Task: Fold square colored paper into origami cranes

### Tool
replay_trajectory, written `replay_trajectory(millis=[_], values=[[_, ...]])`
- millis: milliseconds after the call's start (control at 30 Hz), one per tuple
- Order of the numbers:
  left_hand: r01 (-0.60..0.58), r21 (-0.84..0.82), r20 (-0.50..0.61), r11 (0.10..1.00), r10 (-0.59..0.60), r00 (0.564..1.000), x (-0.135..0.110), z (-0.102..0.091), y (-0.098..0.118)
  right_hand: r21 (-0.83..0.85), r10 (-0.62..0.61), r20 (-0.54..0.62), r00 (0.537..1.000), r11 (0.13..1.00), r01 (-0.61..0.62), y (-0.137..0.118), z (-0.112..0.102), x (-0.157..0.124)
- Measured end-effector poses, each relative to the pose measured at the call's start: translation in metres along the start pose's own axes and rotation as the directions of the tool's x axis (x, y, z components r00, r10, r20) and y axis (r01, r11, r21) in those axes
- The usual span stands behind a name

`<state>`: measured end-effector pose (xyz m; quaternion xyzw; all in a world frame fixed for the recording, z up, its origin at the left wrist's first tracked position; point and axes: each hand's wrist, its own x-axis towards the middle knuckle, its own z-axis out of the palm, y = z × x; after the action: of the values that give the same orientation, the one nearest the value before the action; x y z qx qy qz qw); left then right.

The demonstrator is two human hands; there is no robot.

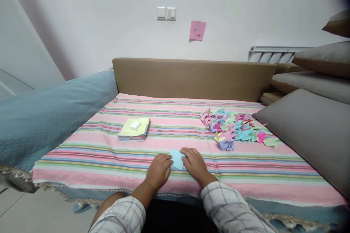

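Note:
A small light-blue piece of folded paper (pixel 177 159) lies on the striped cloth close to the front edge, between my two hands. My left hand (pixel 159 169) grips its left edge, with thumb and fingertips brought together there. On the other side, the fingers of my right hand (pixel 194 162) are curled over the paper's upper right edge and the thumb is against its right side. Beyond my right hand lies a spread-out heap of folded paper cranes (pixel 229 126) in several colours. Further to the left is a stack of square paper sheets (pixel 133 130), yellow on top.
A small white block (pixel 135 125) rests on the stack. The striped cloth (pixel 95 153) covers the seat, with a brown backrest (pixel 191 79) behind. A blue-covered armrest (pixel 68 102) bounds the left; grey cushions (pixel 306 127) crowd the right. A pink note (pixel 197 31) hangs on the wall.

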<state>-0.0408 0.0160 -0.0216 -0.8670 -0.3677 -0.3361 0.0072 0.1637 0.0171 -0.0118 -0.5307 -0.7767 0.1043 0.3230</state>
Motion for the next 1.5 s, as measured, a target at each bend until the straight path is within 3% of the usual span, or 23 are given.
replay_trajectory(millis=[233,400,967,1200,1500], values=[[0.194,0.045,-0.097,0.98,-0.189,0.977,0.002,-0.002,0.0,-0.067,0.043,-0.01,0.999,0.997,-0.044,-0.005,0.003,-0.007],[0.288,0.087,-0.093,0.954,-0.28,0.955,0.004,-0.005,0.004,-0.101,0.064,-0.044,0.997,0.993,-0.068,-0.006,0.005,-0.01],[0.26,-0.02,-0.038,0.965,-0.261,0.965,0.005,-0.007,-0.003,-0.112,0.004,-0.01,1.0,0.994,-0.005,-0.002,0.005,-0.009],[0.37,-0.05,-0.076,0.928,-0.373,0.925,0.006,-0.004,-0.003,-0.072,-0.019,0.005,1.0,0.997,0.02,-0.004,0.003,-0.01],[0.261,0.025,0.02,0.965,-0.261,0.965,0.009,-0.007,-0.001,-0.11,-0.032,0.024,0.999,0.993,0.035,-0.006,0.002,-0.011]])
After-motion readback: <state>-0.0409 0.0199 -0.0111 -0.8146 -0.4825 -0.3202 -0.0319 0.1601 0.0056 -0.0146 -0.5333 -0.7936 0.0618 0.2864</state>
